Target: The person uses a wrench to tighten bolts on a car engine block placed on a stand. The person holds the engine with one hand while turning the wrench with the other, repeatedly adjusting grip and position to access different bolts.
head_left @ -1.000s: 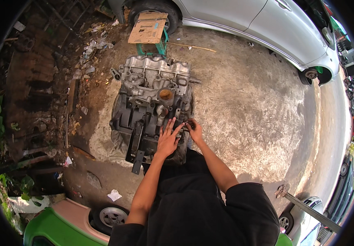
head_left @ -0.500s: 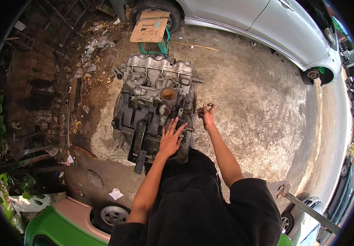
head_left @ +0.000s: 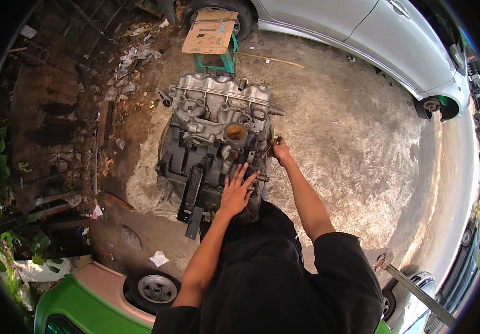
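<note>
At the hub of the dial, directly before me, sits the engine [head_left: 206, 129], resting low over the concrete floor [head_left: 351, 150]. Left hand [head_left: 235, 195] noted at 5 o'clock on it: palm down, fingers spread wide, gripping nothing, fingertips against the casing. Right hand [head_left: 280, 150] noted at 3 o'clock, just beside the engine's edge: thumb and fingers drawn narrow, pinching a slim dark piece [head_left: 276, 140]. The piece is too small to identify, and I cannot tell whether it touches the casing. A dark bracket [head_left: 194, 195] stands at 7 o'clock; a stool topped with cardboard [head_left: 211, 38] lies off at 12.

Step in hand, in my judgement: close handwork along the engine's 3-to-4 o'clock side, left hand bracing, right hand managing the piece. The next move calls for a steady left palm and a fine, unhurried pinch, since so slight a part could slip.

Differences recorded: one second ago my right fingers worked at 4 o'clock, close to my left ones; half a second ago they stood further out from the edge. They are now nearer the casing. My left hand keeps its place.
</note>
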Available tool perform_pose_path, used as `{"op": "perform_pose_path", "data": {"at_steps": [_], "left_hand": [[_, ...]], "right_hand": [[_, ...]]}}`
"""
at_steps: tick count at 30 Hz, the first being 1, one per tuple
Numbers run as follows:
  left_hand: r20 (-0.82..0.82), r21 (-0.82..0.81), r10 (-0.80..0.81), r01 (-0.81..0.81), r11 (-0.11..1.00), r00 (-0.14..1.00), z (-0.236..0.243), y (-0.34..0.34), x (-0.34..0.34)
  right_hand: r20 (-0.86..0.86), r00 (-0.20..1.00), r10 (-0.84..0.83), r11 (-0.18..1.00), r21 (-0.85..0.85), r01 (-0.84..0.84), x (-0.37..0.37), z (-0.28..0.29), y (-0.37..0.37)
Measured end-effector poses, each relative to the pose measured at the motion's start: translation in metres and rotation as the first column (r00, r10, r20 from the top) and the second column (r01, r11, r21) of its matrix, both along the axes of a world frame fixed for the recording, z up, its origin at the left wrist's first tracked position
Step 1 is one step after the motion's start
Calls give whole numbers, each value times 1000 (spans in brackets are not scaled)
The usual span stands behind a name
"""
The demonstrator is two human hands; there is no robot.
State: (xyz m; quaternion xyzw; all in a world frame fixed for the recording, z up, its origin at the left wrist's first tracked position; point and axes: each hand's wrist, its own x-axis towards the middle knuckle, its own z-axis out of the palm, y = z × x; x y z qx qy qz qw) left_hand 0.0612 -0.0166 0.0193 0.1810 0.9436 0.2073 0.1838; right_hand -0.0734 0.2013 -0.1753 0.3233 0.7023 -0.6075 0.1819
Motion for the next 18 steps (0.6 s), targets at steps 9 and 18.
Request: {"op": "perform_pose_path", "data": {"at_steps": [9, 18], "left_hand": [[45, 0, -9, 9, 1000, 999, -1, 0, -3], [21, 13, -3, 3, 1000, 1000, -1, 0, -2]], "right_hand": [[10, 988, 152, 980, 126, -152, -17, -6, 1], [84, 988, 133, 987, 79, -140, -30, 1, -4]]}}
